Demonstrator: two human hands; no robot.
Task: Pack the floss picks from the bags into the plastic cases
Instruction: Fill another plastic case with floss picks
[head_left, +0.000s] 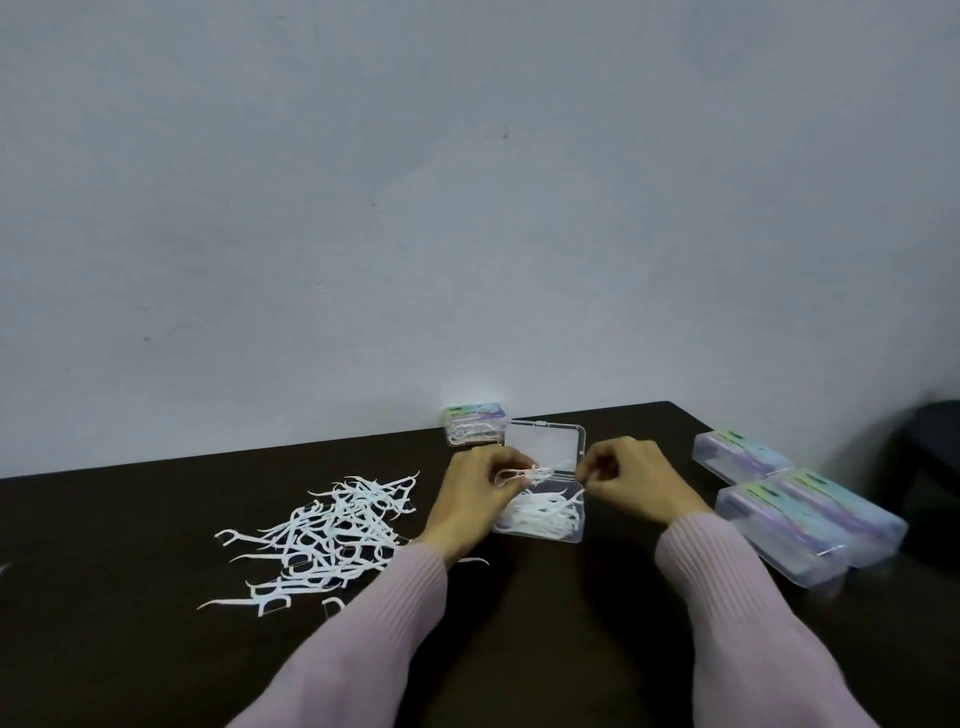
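An open clear plastic case (571, 527) stands mid-table with its lid (545, 447) tipped up at the back; several white floss picks lie inside. My left hand (475, 493) holds a small bunch of floss picks (519, 475) just above the case's left side. Over the case's right side, my right hand (631, 480) has its fingers curled and pinches the end of a pick (577, 496) that reaches into the case. A loose pile of floss picks (332, 535) lies on the dark table to the left.
A filled, closed case (475, 426) sits against the wall behind the open one. Three closed cases (740, 454) (784, 535) (847, 512) lie at the right. A dark object (930, 467) stands beyond the table's right edge.
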